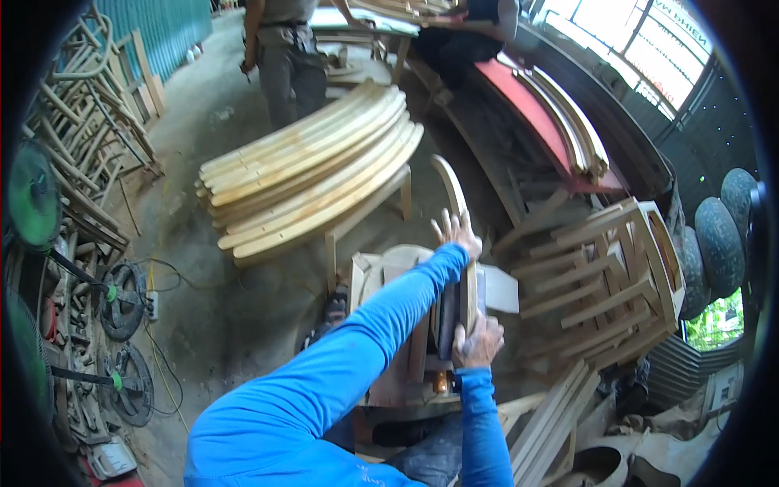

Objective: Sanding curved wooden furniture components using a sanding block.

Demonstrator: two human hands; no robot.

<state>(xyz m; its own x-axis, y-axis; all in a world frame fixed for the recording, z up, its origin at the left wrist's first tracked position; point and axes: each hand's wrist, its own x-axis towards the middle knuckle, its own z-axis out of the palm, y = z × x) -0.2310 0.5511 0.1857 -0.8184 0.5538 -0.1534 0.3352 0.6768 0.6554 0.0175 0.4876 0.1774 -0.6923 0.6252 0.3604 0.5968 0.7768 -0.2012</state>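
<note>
A slim curved wooden piece [449, 183] runs away from me over a small wooden work stand [393, 394]. My left hand [457, 234] lies across its middle, fingers stretched out and spread. Closer to me, my right hand [479, 342] is closed round the near end of the piece, thumb on its left side. Right beside the wood stands a dark, narrow, belt-like strip [445, 321]; I cannot make out exactly what it belongs to. A copper-coloured round part [441, 381] shows below it. My left forearm covers part of the stand.
Curved boards [312, 170] lie stacked on trestles ahead. Slatted wooden frames [608, 284] pile up at right, with loose strips [556, 422] nearer me. Fans [36, 195] and cables stand at left. One person [288, 65] stands beyond the boards; another [479, 28] is at the far bench.
</note>
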